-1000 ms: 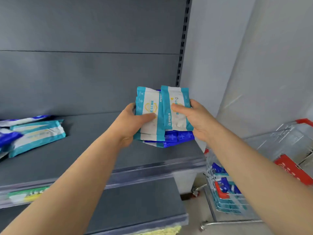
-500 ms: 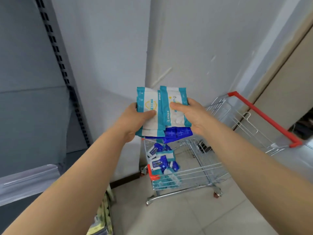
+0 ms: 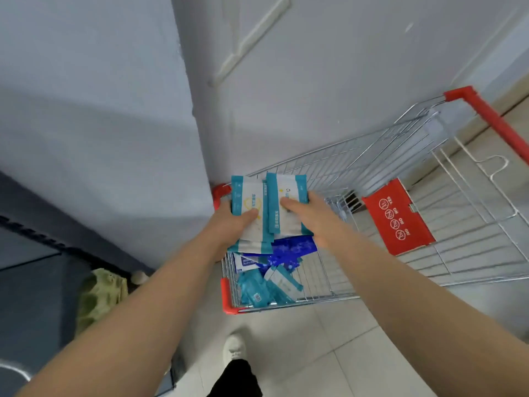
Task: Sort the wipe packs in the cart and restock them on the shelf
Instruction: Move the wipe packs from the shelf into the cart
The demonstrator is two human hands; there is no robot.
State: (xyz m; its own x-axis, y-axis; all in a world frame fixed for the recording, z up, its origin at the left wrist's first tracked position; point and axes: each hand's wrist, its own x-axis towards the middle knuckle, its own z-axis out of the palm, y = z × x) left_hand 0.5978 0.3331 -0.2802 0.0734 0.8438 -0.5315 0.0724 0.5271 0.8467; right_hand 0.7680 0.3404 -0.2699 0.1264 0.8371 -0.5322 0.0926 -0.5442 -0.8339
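Observation:
I hold a stack of wipe packs (image 3: 272, 207) above the front end of a wire shopping cart (image 3: 372, 173). The top packs are teal and white; a dark blue pack (image 3: 292, 247) shows at the bottom of the stack. My left hand (image 3: 229, 227) grips the stack's left side with the thumb on top. My right hand (image 3: 312, 216) grips the right side, thumb across the top pack. More teal and blue packs (image 3: 263, 285) lie loose in the cart's front corner, below the stack.
The cart has a red handle (image 3: 492, 116) and a red fold-down flap (image 3: 398, 216), and it stands against a pale wall (image 3: 315, 81). The grey shelf unit's edge (image 3: 37, 230) shows at far left. A green crumpled thing (image 3: 100, 296) lies by the shelf base. My shoe (image 3: 234, 346) rests on the tiled floor.
My view has swung from the shelf to the right and down onto the cart. Both hands kept their grip on the stack, which now hangs over the cart's front corner.

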